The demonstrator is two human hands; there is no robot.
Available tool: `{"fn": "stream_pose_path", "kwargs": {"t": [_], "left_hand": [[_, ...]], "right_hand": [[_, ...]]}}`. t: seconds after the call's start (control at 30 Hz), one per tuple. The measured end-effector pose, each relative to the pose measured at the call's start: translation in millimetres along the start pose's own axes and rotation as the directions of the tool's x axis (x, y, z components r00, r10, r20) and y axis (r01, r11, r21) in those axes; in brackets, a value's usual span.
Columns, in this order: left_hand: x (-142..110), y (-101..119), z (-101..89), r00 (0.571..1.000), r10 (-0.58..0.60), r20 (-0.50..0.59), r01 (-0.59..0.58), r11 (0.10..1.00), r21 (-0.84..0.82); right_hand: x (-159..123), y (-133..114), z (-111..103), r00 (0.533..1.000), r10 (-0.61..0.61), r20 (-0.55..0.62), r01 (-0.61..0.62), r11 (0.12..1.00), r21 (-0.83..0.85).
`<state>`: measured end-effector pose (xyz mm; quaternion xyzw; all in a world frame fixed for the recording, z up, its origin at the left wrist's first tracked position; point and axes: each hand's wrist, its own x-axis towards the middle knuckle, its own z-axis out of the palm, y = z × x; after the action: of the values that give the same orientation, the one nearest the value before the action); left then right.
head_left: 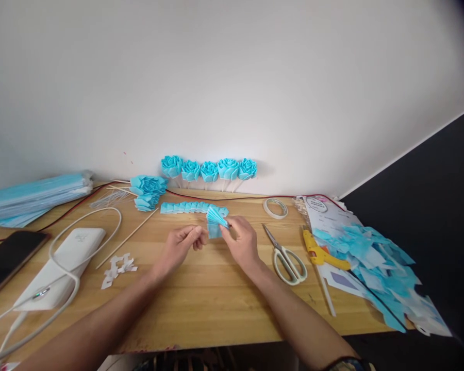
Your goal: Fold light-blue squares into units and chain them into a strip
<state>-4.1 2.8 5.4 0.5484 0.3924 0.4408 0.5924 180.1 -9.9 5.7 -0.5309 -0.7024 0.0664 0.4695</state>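
Note:
My right hand grips a small pleated piece of light-blue fabric, its folds fanned out at the top. Just left of that piece, my left hand is closed in a pinch; whatever lies between its fingertips is too small to make out. Behind both hands, a row of folded blue petals lies on the wooden table. Scissors with pale handles rest to the right of my right hand. On the left lies a thin wooden stick, with small white scraps near its lower end.
Several blue fabric roses lean against the wall; more roses lie left. A tape roll, yellow glue gun and blue scraps are right. A white power bank, phone and blue sheet stack fill the left.

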Motion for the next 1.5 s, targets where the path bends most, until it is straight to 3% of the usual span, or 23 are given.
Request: {"fn": "stream_pose_path", "kwargs": {"t": [0.1,0.23,0.4,0.53,0.8,1.03,1.17,1.23,1.37,1.5], "left_hand": [[0,-4,3.6,0.979,-0.157,0.127,0.181,0.962,-0.202],[4,-9,1.8,0.934,-0.259,0.246,0.349,0.810,-0.471],[6,-10,-1.1,0.919,-0.293,0.262,0.393,0.697,-0.599],[5,-11,-1.0,0.930,-0.284,0.233,0.367,0.685,-0.629],[6,-15,-2.2,0.939,-0.300,0.168,0.335,0.687,-0.645],[3,-18,0.0,0.936,-0.279,0.214,0.351,0.737,-0.578],[1,-15,0.7,0.941,-0.184,0.282,0.290,0.869,-0.402],[1,-15,0.6,0.947,-0.184,0.264,0.254,0.931,-0.263],[3,-22,0.3,0.960,-0.183,0.210,0.214,0.967,-0.136],[4,-27,1.4,0.969,-0.170,0.181,0.193,0.975,-0.113]], "right_hand": [[-1,0,0,0.981,-0.189,0.049,0.195,0.961,-0.195],[-1,-2,-1,0.938,-0.308,0.161,0.341,0.903,-0.260],[1,-5,1,0.899,-0.347,0.266,0.413,0.874,-0.256],[1,-6,4,0.875,-0.380,0.298,0.450,0.867,-0.216],[-1,1,9,0.850,-0.400,0.344,0.469,0.871,-0.146],[-4,5,10,0.938,-0.210,0.278,0.233,0.971,-0.055],[-6,5,10,0.965,-0.118,0.234,0.125,0.992,-0.016],[-6,6,11,0.971,-0.078,0.224,0.082,0.997,-0.007],[-7,6,12,0.970,-0.066,0.236,0.064,0.998,0.018],[-7,6,12,0.965,-0.131,0.228,0.134,0.991,0.003]]}}
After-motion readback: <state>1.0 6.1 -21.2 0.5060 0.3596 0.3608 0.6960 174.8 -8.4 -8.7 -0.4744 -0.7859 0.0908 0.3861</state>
